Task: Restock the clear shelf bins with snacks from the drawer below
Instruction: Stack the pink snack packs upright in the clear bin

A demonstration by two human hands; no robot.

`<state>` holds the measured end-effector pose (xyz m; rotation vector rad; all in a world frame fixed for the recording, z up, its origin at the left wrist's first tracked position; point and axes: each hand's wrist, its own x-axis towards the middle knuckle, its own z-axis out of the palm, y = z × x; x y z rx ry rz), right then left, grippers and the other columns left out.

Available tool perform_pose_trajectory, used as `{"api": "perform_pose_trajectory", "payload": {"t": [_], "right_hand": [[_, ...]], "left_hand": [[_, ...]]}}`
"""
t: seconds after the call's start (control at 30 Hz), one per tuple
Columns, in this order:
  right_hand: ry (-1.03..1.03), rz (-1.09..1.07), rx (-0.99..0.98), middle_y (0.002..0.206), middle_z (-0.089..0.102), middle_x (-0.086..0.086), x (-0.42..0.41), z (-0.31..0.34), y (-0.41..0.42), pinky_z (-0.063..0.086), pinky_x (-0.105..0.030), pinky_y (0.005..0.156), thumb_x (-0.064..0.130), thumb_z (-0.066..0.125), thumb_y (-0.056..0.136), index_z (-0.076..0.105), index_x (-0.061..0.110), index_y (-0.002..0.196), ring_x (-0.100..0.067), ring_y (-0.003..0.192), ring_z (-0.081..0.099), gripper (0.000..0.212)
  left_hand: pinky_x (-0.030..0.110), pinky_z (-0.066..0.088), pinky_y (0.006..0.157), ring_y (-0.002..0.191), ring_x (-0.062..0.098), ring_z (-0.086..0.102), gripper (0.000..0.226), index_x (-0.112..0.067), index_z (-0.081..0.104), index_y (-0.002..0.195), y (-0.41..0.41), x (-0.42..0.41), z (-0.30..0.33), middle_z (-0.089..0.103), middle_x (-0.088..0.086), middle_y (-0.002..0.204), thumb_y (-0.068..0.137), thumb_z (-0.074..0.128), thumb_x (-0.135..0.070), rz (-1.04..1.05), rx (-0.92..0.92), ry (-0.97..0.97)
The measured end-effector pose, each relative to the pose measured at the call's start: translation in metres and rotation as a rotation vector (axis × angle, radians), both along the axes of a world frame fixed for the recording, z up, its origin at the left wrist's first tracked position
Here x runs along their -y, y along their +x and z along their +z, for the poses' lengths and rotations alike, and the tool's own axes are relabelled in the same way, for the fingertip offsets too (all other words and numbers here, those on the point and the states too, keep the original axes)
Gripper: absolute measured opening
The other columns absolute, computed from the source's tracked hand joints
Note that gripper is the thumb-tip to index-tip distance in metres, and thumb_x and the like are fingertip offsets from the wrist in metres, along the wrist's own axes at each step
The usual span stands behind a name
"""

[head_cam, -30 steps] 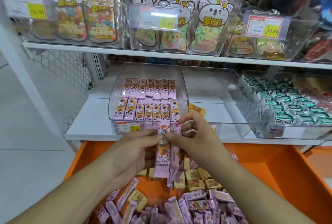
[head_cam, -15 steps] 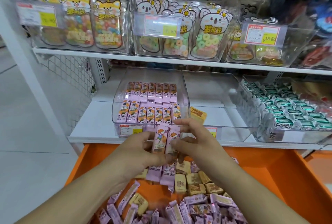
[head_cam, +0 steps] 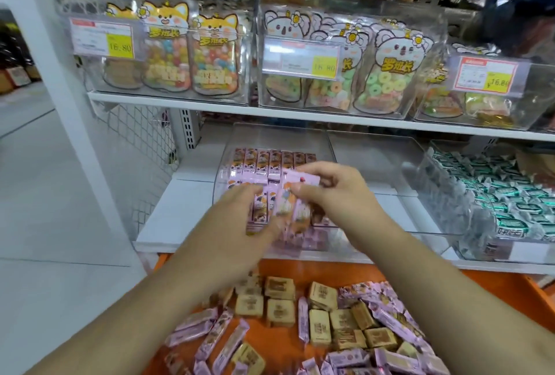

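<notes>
Two pink snack bars (head_cam: 292,203) hang upright between my hands, over the front of a clear shelf bin (head_cam: 240,140) on the lower shelf. My left hand (head_cam: 240,224) holds their lower part from the left. My right hand (head_cam: 333,191) pinches their tops from the right. Rows of the same pink bars (head_cam: 270,161) line the back of that bin. Below the shelf, the open orange drawer (head_cam: 510,290) holds loose pink bars (head_cam: 210,332) and tan square snacks (head_cam: 279,311).
A clear bin (head_cam: 375,164) to the right looks nearly bare, and the one beyond it holds green-and-white packets (head_cam: 510,200). The upper shelf carries bins of candy bags (head_cam: 387,74) with price tags. A white upright post (head_cam: 60,89) and floor lie to the left.
Both hands have lifted the two pink bars up from above the drawer to the front of the clear bin. The camera has moved closer to the shelf.
</notes>
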<state>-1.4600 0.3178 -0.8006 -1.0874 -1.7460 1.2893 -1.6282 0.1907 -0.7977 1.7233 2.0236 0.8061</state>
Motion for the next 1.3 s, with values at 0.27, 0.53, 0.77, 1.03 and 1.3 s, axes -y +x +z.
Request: {"api": "perform_pose_trajectory", "payload": {"t": [0.27,0.53,0.77,1.03,1.3], "right_hand": [[-0.010,-0.052,0.187,0.097,0.075,-0.002,-0.077,-0.008,-0.065,0.058,-0.031,0.060,0.028,0.088,0.084,0.075,0.016,0.119,-0.015,0.062,0.068,0.040],[0.042,0.029,0.429,0.125,0.073,-0.003,-0.086,-0.045,-0.083,0.058,-0.046,0.099,0.035,0.083,0.089,0.075,0.024,0.121,-0.023,0.102,0.069,0.034],[0.226,0.141,0.593,0.152,0.051,0.005,-0.064,-0.039,-0.069,0.048,-0.031,0.096,0.039,0.088,0.082,0.063,0.031,0.138,-0.014,0.116,0.059,0.062],[0.242,0.231,0.658,0.145,0.053,0.009,-0.050,-0.041,-0.063,0.049,-0.031,0.099,0.038,0.089,0.081,0.065,0.031,0.138,-0.011,0.115,0.055,0.063],[0.396,0.157,0.673,0.155,0.047,0.014,-0.024,-0.039,-0.046,0.043,-0.031,0.110,0.051,0.078,0.089,0.052,0.037,0.149,-0.010,0.136,0.049,0.067]], "left_hand": [[0.042,0.018,0.128,0.160,0.014,-0.004,0.088,-0.033,0.004,0.165,-0.065,-0.020,-0.023,-0.017,-0.016,0.171,0.098,0.051,-0.064,0.008,-0.224,-0.186],[0.037,0.031,0.120,0.159,0.018,0.011,0.084,-0.032,0.009,0.165,-0.060,-0.023,-0.027,-0.027,-0.015,0.168,0.099,0.053,-0.058,-0.012,-0.180,-0.224],[0.041,0.038,0.118,0.156,0.019,0.021,0.080,-0.031,0.015,0.164,-0.055,-0.021,-0.025,-0.029,-0.015,0.167,0.099,0.054,-0.059,-0.003,-0.186,-0.259],[0.040,0.038,0.117,0.157,0.020,0.022,0.079,-0.034,0.017,0.164,-0.054,-0.023,-0.027,-0.028,-0.016,0.168,0.098,0.055,-0.057,0.015,-0.208,-0.272],[0.042,0.033,0.123,0.158,0.019,0.018,0.082,-0.035,0.014,0.165,-0.060,-0.016,-0.031,-0.024,-0.016,0.169,0.098,0.054,-0.062,-0.014,-0.198,-0.256]]}}
